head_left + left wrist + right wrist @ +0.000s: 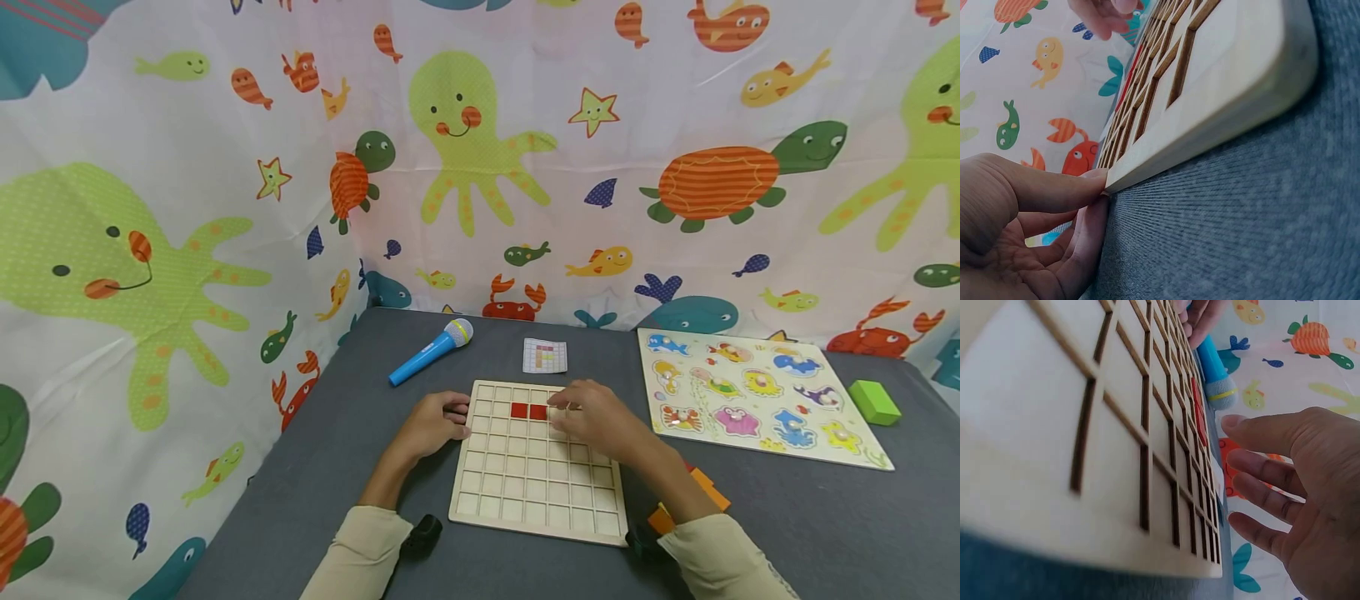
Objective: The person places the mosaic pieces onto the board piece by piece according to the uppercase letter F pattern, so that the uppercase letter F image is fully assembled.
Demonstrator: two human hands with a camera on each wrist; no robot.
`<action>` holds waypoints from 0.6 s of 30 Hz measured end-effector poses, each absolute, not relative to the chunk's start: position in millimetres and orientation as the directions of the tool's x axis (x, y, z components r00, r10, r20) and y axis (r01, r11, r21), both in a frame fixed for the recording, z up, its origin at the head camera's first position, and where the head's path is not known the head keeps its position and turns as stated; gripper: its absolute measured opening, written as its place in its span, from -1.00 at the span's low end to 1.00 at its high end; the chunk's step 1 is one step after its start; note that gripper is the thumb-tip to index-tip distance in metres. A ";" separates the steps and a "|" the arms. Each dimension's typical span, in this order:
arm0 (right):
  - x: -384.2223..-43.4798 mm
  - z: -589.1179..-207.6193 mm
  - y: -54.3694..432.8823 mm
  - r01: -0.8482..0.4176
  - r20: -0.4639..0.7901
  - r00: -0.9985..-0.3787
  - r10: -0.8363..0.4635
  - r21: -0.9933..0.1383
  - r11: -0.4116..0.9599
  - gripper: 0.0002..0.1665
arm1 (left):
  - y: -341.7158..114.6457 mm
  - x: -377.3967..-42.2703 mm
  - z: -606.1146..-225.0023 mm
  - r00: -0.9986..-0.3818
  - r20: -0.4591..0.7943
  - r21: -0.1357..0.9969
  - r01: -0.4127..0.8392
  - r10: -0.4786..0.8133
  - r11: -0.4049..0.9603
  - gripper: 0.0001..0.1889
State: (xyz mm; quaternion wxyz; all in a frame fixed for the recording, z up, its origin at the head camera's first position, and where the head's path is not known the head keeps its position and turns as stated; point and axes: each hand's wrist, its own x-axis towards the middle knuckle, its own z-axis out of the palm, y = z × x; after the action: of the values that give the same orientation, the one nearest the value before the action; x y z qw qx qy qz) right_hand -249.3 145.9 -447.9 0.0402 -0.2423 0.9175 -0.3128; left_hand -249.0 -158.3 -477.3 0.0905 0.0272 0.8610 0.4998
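A square wooden board (513, 487) with a raised grid lies on the dark tabletop. Two red square tiles (528, 411) sit side by side in cells near its far edge. My left hand (433, 427) holds the board's left edge, with the thumb (1063, 190) on the rim and a finger against its side. Over the board's far right part hovers my right hand (592, 423). In the right wrist view its fingers (1266, 494) are spread and loosely bent, with nothing between them.
A small card with a coloured grid (545, 356) lies behind the board. A blue toy microphone (427, 358) is at back left. To the right are a sea-animal peg puzzle (708, 404) and a green block (875, 402). Orange blocks (711, 492) lie partly hidden under my right forearm.
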 end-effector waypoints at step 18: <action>-223.8 -431.1 195.7 -0.444 0.118 -0.884 -0.452 -0.510 0.737 -0.64 | -158.3 -248.8 -479.2 -0.983 -0.113 0.871 -0.027 0.147 0.490 -0.46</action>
State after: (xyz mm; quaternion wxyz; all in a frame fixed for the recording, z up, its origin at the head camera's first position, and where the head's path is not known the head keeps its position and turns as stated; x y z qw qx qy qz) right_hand -223.8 195.7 -431.1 0.0069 -0.2403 0.9319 -0.2716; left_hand -248.8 -158.3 -479.2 0.0862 0.0350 0.8588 0.5038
